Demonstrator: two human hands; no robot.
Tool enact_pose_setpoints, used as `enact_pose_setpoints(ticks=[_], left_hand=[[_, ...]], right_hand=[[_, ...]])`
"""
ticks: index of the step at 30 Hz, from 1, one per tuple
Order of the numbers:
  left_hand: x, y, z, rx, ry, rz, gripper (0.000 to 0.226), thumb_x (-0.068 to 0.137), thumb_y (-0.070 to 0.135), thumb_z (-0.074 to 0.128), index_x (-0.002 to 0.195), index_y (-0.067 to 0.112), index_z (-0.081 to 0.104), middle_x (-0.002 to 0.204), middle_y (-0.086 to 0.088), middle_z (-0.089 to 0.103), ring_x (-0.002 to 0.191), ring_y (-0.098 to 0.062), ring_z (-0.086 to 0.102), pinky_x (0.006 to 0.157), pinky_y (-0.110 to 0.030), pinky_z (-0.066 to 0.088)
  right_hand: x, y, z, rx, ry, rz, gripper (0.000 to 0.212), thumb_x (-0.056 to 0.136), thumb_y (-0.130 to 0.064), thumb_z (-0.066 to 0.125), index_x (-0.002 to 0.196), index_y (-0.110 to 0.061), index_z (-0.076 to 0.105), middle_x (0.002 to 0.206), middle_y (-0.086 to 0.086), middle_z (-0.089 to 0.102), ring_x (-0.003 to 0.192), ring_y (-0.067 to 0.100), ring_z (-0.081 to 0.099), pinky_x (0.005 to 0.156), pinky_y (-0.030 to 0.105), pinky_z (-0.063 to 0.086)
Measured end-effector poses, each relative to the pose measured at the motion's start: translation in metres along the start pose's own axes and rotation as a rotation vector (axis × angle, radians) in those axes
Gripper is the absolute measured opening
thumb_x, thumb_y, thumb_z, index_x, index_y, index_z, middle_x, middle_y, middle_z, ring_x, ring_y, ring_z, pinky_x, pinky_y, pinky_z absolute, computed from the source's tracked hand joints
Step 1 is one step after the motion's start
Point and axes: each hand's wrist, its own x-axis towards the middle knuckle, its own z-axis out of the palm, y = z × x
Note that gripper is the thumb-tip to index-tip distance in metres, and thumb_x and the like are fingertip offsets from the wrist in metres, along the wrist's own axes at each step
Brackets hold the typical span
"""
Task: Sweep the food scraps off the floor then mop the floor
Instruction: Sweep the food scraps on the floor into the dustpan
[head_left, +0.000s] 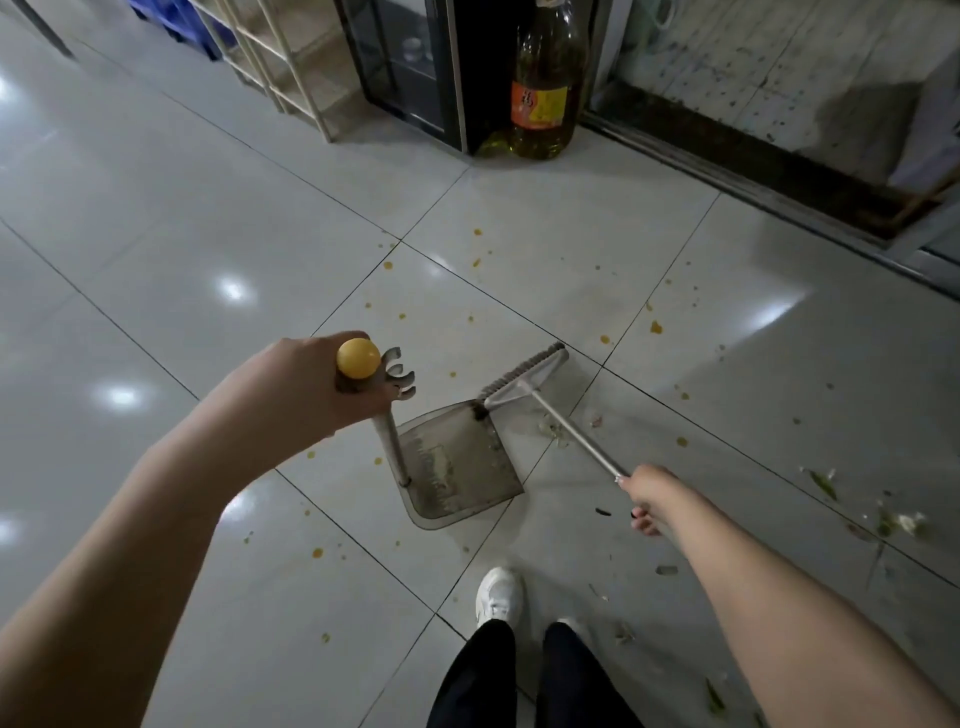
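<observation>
My left hand (306, 379) grips the top of a grey dustpan's upright handle, just under its yellow ball cap (358, 358). The dustpan tray (457, 462) rests flat on the tiled floor. My right hand (649, 496) is closed on the thin metal handle of a broom, whose head (524, 374) touches the floor at the dustpan's far corner. Pale scraps (553, 428) lie under the broom handle beside the tray. Orange drips (656, 327) dot the tiles, and green and white scraps (893, 522) lie at the right.
A large bottle of yellow oil (543, 88) stands against a dark cabinet (410, 67) at the back. A cream wire rack (280, 57) is at the back left. A dirty door threshold (753, 166) runs along the right. My white shoe (498, 595) is near the bottom.
</observation>
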Motion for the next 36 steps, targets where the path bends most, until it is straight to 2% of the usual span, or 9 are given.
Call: enact_pose_setpoints(ticks=[3, 6, 8, 11, 15, 20, 23, 31, 36], left_hand=[[0.014, -0.001, 0.003, 0.031, -0.005, -0.012, 0.023, 0.076, 0.047, 0.065, 0.075, 0.025, 0.057, 0.059, 0.003, 0.059, 0.054, -0.017, 0.059, 0.054, -0.029, 0.049], [0.025, 0.002, 0.003, 0.028, -0.008, -0.017, 0.022, 0.076, 0.045, 0.066, 0.074, 0.026, 0.057, 0.062, 0.000, 0.061, 0.062, -0.024, 0.061, 0.063, -0.039, 0.053], [0.030, 0.007, 0.001, 0.033, -0.011, -0.025, 0.022, 0.074, 0.046, 0.065, 0.073, 0.025, 0.058, 0.062, -0.001, 0.060, 0.063, -0.025, 0.060, 0.064, -0.041, 0.053], [0.036, 0.015, -0.002, 0.030, -0.001, -0.029, 0.023, 0.074, 0.046, 0.066, 0.074, 0.024, 0.059, 0.062, -0.001, 0.060, 0.064, -0.026, 0.060, 0.066, -0.041, 0.053], [0.041, 0.022, -0.005, 0.043, -0.039, -0.047, 0.026, 0.078, 0.048, 0.065, 0.074, 0.023, 0.059, 0.060, 0.002, 0.059, 0.059, -0.020, 0.060, 0.054, -0.029, 0.047], [0.045, 0.025, -0.003, -0.086, -0.069, -0.133, 0.024, 0.080, 0.048, 0.065, 0.076, 0.026, 0.058, 0.061, -0.003, 0.062, 0.051, -0.018, 0.056, 0.044, -0.019, 0.041], [0.044, 0.027, 0.004, -0.285, -0.060, -0.204, 0.021, 0.082, 0.040, 0.065, 0.076, 0.021, 0.058, 0.059, -0.006, 0.060, 0.048, -0.019, 0.052, 0.047, -0.022, 0.043], [0.041, 0.020, -0.005, -0.640, 0.078, -0.265, 0.012, 0.086, 0.025, 0.064, 0.090, 0.027, 0.054, 0.053, 0.002, 0.067, 0.050, -0.017, 0.066, 0.052, -0.024, 0.053], [0.047, 0.019, -0.017, -0.830, 0.041, -0.294, 0.057, 0.088, 0.015, 0.063, 0.136, 0.032, 0.039, 0.059, -0.005, 0.070, 0.049, -0.018, 0.068, 0.047, -0.022, 0.054]], right_hand=[[0.018, -0.013, 0.010, -0.094, 0.004, -0.019, 0.042, 0.100, -0.031, 0.044, 0.066, -0.006, 0.039, 0.054, 0.011, 0.040, 0.043, 0.016, 0.035, 0.046, 0.022, 0.030], [0.031, -0.011, 0.003, -0.324, 0.131, -0.104, 0.040, 0.097, -0.036, 0.044, 0.072, -0.007, 0.054, 0.061, 0.007, 0.051, 0.059, 0.022, 0.052, 0.054, 0.023, 0.038], [0.032, -0.002, -0.008, -0.530, 0.219, -0.176, 0.036, 0.098, -0.039, 0.041, 0.097, -0.013, 0.066, 0.083, 0.008, 0.063, 0.082, 0.025, 0.060, 0.066, 0.025, 0.040], [0.028, 0.018, -0.028, -0.639, 0.273, -0.180, 0.043, 0.099, -0.041, 0.037, 0.120, -0.012, 0.062, 0.120, 0.009, 0.063, 0.109, 0.026, 0.060, 0.078, 0.027, 0.042], [0.025, 0.059, -0.058, -0.634, 0.276, -0.101, 0.045, 0.099, -0.045, 0.037, 0.118, -0.013, 0.062, 0.118, 0.008, 0.063, 0.105, 0.026, 0.061, 0.076, 0.028, 0.042], [0.019, 0.097, -0.091, -0.456, 0.282, -0.044, 0.042, 0.096, -0.047, 0.042, 0.085, -0.011, 0.061, 0.077, 0.008, 0.065, 0.076, 0.026, 0.066, 0.062, 0.027, 0.047], [0.011, 0.099, -0.098, -0.402, 0.301, -0.067, 0.043, 0.095, -0.045, 0.043, 0.073, -0.011, 0.056, 0.068, 0.008, 0.063, 0.063, 0.024, 0.062, 0.054, 0.024, 0.047], [-0.039, 0.059, -0.102, -0.827, 0.535, -0.142, 0.039, 0.100, -0.042, 0.035, 0.117, -0.020, 0.062, 0.112, 0.002, 0.066, 0.103, 0.021, 0.063, 0.074, 0.024, 0.044], [-0.059, 0.040, -0.102, -0.945, 0.534, -0.145, 0.033, 0.099, -0.039, 0.041, 0.123, -0.025, 0.059, 0.123, -0.003, 0.062, 0.113, 0.016, 0.059, 0.085, 0.021, 0.044]])
